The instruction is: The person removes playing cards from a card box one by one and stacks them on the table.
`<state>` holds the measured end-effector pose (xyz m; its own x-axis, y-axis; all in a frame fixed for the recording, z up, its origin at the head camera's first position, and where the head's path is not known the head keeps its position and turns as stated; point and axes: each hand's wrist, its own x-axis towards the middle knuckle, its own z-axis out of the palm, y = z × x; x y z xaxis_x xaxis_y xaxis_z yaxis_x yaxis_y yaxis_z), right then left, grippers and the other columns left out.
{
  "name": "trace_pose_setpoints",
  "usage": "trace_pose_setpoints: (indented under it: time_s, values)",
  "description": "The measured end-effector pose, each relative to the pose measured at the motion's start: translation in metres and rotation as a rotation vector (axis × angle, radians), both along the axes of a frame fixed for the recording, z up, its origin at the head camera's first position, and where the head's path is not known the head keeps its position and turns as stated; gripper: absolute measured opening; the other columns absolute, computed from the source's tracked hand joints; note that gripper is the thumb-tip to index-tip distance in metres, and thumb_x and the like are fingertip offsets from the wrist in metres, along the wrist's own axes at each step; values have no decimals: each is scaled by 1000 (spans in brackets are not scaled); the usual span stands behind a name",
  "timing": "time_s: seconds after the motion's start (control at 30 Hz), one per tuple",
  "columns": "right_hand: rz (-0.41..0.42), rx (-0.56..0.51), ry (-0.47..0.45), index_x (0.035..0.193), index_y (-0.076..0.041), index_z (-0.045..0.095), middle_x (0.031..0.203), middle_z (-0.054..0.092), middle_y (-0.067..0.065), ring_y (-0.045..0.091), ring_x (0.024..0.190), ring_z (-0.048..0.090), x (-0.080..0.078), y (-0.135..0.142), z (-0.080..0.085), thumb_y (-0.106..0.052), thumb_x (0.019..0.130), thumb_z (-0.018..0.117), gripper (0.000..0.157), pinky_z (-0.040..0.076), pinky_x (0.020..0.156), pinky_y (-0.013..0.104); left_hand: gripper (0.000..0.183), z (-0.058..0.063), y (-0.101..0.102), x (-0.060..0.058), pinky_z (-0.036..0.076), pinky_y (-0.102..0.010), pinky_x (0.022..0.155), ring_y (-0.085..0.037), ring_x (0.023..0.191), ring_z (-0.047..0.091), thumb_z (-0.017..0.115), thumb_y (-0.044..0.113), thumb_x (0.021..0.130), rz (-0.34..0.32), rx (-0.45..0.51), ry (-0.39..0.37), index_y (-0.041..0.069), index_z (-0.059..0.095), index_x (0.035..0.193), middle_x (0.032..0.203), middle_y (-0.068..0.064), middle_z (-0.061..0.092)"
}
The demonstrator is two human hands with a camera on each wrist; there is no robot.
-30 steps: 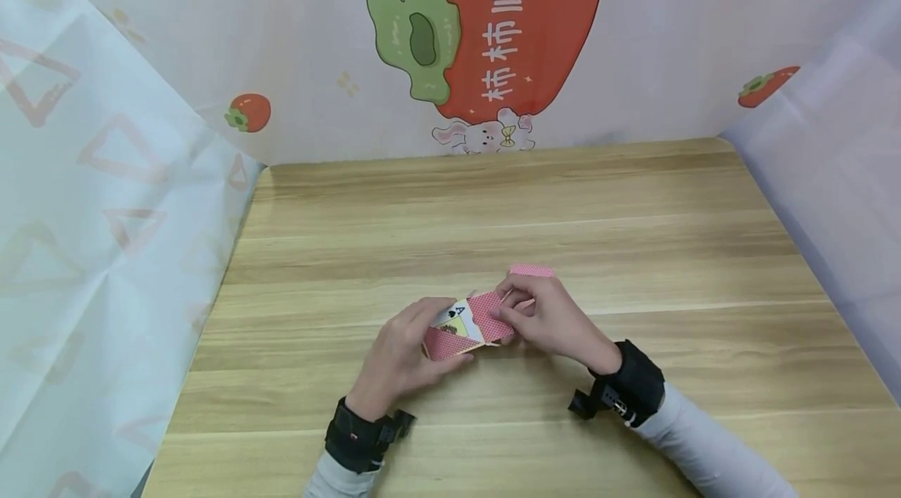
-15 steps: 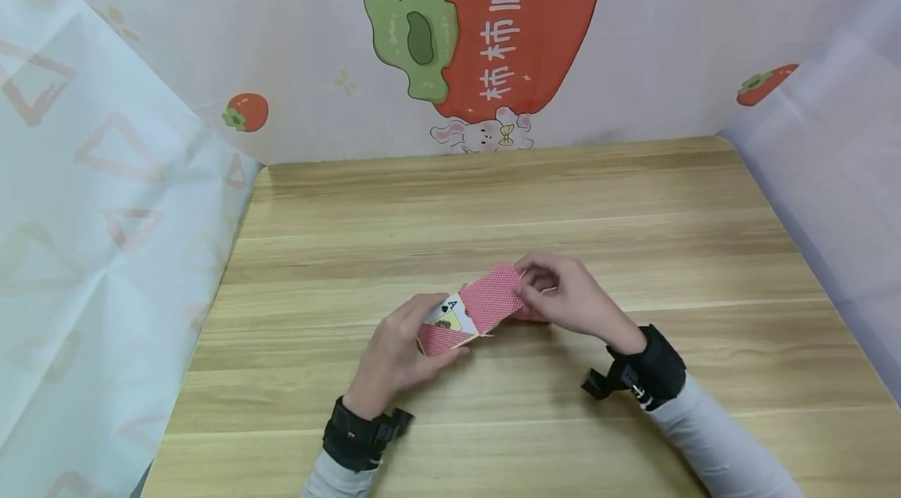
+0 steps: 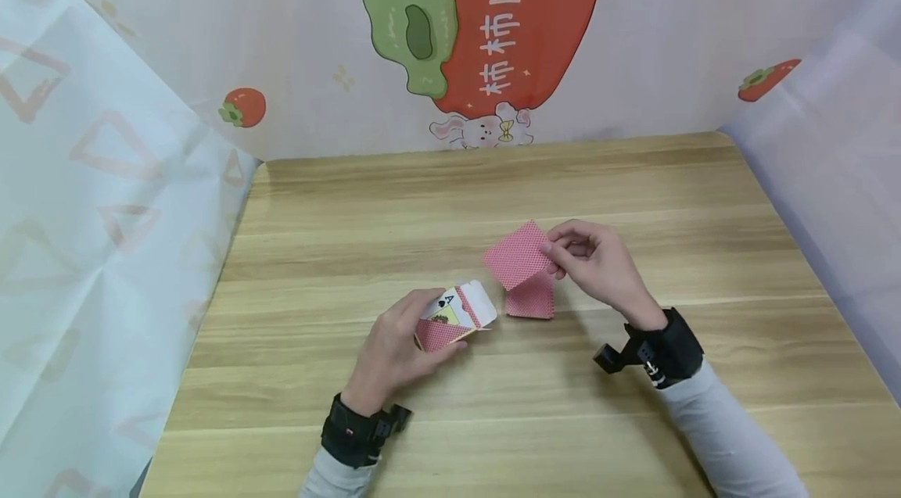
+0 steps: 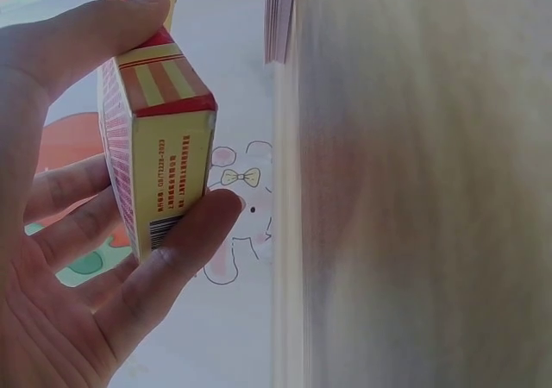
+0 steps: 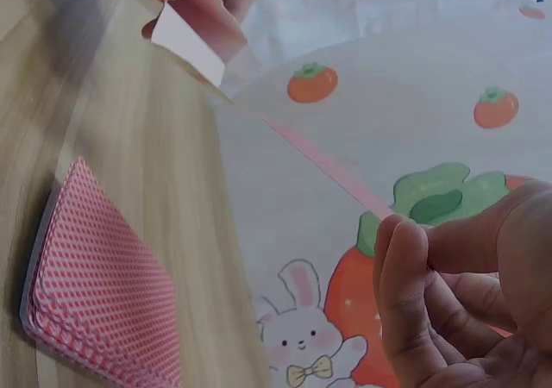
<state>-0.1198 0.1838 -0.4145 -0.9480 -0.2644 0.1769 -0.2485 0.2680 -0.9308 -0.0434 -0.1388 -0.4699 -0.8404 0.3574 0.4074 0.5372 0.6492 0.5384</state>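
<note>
My left hand (image 3: 390, 345) grips a red-and-white playing card box (image 3: 443, 334) with an ace of spades on its face. The box's white end flap (image 3: 482, 302) stands open toward the right. In the left wrist view the thumb and fingers wrap the box (image 4: 172, 159), its barcoded end facing the camera. Up and to the right, my right hand (image 3: 594, 263) pinches a red-backed playing card (image 3: 517, 254) by its edge. That card (image 5: 332, 171) appears edge-on and thin in the right wrist view. Below it a stack of playing cards (image 3: 531, 302) lies face down, partly covered in the head view.
The wood-grained table (image 3: 352, 232) carries the stack. A white printed backdrop (image 3: 655, 52) rises behind the table's far edge, and pale cloths hang at the left and right sides. A black camera band (image 3: 359, 431) sits on each wrist.
My right hand has drawn the playing card away from the box's mouth, up and right, to above the stack. The box's flap now shows. My left hand has hardly moved.
</note>
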Motion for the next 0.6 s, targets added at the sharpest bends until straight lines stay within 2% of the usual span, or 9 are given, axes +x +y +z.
trace_pose_setpoints:
  time_s: [0.2, 0.37, 0.5, 0.6]
  values:
    - [-39, 32, -27, 106, 5, 73, 84, 72, 19, 25, 65, 71, -11, 7, -8, -16, 97, 70, 23, 57, 61, 25, 75, -1, 0, -2, 61, -33, 82, -13, 99, 69, 90, 44, 73, -1, 3, 22, 6, 63, 131, 119, -5, 71]
    - [-50, 44, -79, 110, 5, 74, 90, 74, 20, 21, 68, 70, -18, 11, -19, -20, 98, 69, 28, 58, 62, 28, 75, -1, -1, -2, 61, -35, 82, -15, 99, 70, 90, 44, 73, -2, 5, 12, 6, 62, 131, 119, -6, 71]
    - [-37, 80, -94, 110, 3, 77, 85, 72, 19, 28, 69, 67, -26, 13, -31, -23, 97, 71, 29, 55, 60, 26, 74, -1, -1, -2, 61, -35, 82, -15, 99, 70, 90, 44, 73, 0, 5, 19, 6, 62, 131, 119, -6, 71]
    - [-15, 128, -121, 110, 1, 79, 83, 71, 16, 26, 68, 65, -30, 14, -39, -26, 96, 72, 31, 50, 56, 22, 75, -1, -1, -2, 61, -35, 82, -15, 99, 70, 90, 45, 73, 2, 3, 24, 6, 62, 131, 119, -5, 71]
